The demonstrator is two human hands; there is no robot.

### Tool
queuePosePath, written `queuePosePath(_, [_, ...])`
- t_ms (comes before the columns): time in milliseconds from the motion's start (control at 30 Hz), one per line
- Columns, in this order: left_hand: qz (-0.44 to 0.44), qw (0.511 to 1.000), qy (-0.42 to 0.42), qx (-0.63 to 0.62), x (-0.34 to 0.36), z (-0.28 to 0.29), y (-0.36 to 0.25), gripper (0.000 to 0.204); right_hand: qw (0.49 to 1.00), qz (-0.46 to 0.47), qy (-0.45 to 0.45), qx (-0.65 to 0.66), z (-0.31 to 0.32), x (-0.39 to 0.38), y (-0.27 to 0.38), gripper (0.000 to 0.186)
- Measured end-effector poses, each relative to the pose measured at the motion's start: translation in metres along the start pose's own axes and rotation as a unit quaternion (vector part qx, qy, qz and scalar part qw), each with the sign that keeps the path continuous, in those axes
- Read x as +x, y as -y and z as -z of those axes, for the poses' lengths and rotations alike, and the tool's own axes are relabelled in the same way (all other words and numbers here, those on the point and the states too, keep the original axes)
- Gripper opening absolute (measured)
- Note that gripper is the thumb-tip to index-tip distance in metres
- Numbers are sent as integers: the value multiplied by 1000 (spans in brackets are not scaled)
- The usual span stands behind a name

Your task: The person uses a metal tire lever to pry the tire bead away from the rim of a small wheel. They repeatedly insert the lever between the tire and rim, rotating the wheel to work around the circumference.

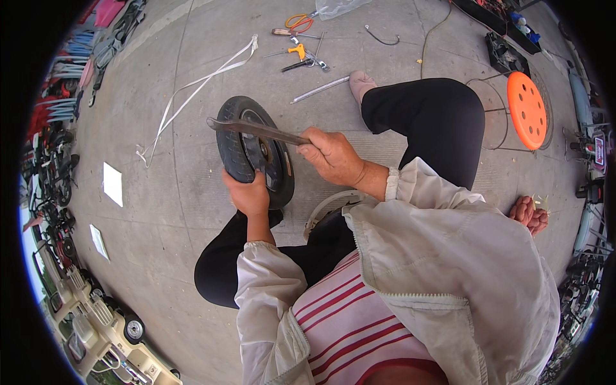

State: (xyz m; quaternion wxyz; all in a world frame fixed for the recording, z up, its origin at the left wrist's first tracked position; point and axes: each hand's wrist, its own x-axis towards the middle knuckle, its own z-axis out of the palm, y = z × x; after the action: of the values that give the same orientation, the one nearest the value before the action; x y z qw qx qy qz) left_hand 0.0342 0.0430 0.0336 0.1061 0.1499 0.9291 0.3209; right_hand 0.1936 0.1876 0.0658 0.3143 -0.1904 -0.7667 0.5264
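Observation:
A small wheel with a black tyre (234, 149) stands tilted in front of me, low over the floor. My left hand (248, 194) is closed round the tyre's near lower left side. My right hand (333, 157) is wrapped round one end of a long metal tyre lever (269, 132). The lever lies across the face of the wheel, and its curved tip reaches past the tyre's upper left edge. Whether that tip touches the rubber, I cannot tell. Between my legs sits a pale curved ring-like object (319, 210), partly hidden by my sleeve.
Scissors (299, 23), a screwdriver (289, 33), a yellow-handled tool (297, 51) and a metal bar (321, 90) lie beyond the wheel. A white strap (196, 83) stretches at left. An orange stool (526, 110) stands at right, near another person's hands (529, 215).

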Motion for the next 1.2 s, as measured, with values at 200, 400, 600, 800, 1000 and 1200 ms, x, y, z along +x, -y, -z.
queuePosePath(200, [-52,996,-62,23,4,-9,16,80,1000,-23,2,-11,-2,2,0,22])
queuePosePath(400, [-45,997,-66,16,2,-10,16,79,999,-19,-22,18,0,0,0,21])
queuePosePath(600, [2,1000,-4,2,-1,0,0,85,999,-17,-28,16,-1,3,0,23])
queuePosePath(800, [-4,1000,-7,-3,-2,0,-1,85,986,-155,-36,58,-12,2,-21,25])
queuePosePath(1000, [-58,996,-68,7,2,-8,15,78,985,-63,-90,130,1,14,3,27])
queuePosePath(1200, [5,1000,1,-9,0,1,0,87,994,-100,-45,17,-3,12,-14,25])
